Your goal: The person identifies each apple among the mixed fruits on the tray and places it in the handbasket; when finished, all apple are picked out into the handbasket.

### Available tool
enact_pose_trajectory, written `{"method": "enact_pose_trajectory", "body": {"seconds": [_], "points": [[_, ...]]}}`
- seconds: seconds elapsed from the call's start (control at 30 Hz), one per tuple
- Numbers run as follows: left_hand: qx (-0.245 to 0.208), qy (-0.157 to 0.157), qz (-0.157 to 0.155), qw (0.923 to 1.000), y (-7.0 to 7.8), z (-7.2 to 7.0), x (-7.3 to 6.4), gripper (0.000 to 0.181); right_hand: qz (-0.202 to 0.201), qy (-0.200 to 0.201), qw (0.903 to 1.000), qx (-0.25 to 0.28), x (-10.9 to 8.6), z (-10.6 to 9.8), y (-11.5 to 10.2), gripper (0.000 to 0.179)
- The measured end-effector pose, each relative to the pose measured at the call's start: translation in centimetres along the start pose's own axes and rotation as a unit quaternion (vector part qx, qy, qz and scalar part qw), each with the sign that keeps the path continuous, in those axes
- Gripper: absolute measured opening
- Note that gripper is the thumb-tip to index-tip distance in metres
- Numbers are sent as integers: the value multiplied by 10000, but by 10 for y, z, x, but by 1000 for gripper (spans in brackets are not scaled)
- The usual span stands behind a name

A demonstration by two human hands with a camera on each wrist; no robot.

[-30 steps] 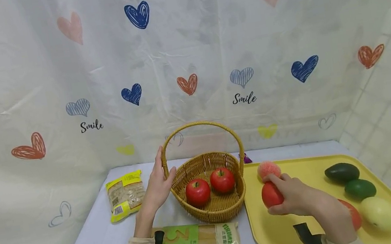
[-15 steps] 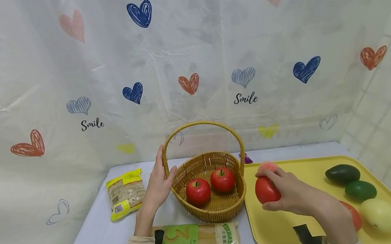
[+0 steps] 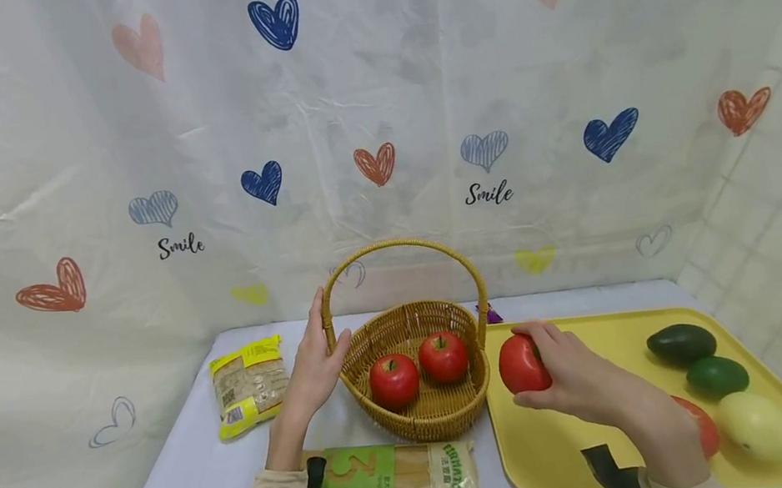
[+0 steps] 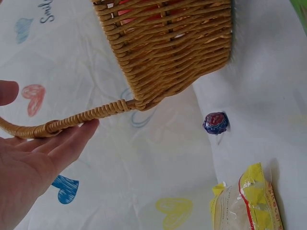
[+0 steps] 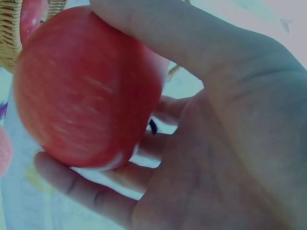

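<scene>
My right hand (image 3: 570, 373) grips a red apple (image 3: 523, 363) over the left part of the yellow tray (image 3: 544, 457), just right of the basket. In the right wrist view, the thumb and fingers curl around this apple (image 5: 86, 91). A wicker basket (image 3: 426, 428) with a tall arched handle holds two more red apples (image 3: 394, 381). My left hand (image 3: 314, 369) rests straight fingers against the left side of the handle. Close up in the left wrist view, those fingers (image 4: 72, 143) lie along the handle (image 4: 91, 114), the thumb apart on its other side.
Two dark green avocados (image 3: 682, 345), a pale yellow round fruit (image 3: 757, 425) and a partly hidden red fruit (image 3: 702, 427) lie on the tray's right. A spaghetti pack (image 3: 396, 479) lies before the basket, a yellow-edged bag (image 3: 250, 386) to the left. A pink fuzzy fruit (image 5: 4, 151) shows in the right wrist view.
My right hand has carried the apple leftward and up toward the basket, now covering the pink fruit in the head view. The left hand has stayed at the handle.
</scene>
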State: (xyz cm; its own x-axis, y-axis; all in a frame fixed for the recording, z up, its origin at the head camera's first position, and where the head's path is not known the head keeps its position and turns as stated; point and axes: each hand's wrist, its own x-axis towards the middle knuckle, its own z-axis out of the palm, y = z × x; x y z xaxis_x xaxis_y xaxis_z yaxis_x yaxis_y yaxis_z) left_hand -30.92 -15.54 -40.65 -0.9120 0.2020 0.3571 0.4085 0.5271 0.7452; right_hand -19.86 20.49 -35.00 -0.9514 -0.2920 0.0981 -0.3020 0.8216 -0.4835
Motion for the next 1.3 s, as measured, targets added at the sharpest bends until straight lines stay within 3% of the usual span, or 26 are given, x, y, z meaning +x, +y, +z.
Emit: {"method": "enact_pose_trajectory", "body": {"seconds": [0.23,0.5,0.87,1.0,1.3], "points": [[-37,-24,-63,10000,-1,-2,-4,82,-280,283,9992,-9,5,2,-4,87],[-65,-68,-61,9999,-2,1,-6,81,-330,466,9983,-151,10,9,-4,85],[14,-20,37,10000,-3,1,-1,80,-863,810,9919,-467,22,24,-10,81],[7,11,46,10000,-3,0,0,80,-1065,782,9901,-462,28,31,-10,81],[46,-5,17,10000,-2,-1,-1,81,-1064,648,9908,-532,36,43,-16,82]]}}
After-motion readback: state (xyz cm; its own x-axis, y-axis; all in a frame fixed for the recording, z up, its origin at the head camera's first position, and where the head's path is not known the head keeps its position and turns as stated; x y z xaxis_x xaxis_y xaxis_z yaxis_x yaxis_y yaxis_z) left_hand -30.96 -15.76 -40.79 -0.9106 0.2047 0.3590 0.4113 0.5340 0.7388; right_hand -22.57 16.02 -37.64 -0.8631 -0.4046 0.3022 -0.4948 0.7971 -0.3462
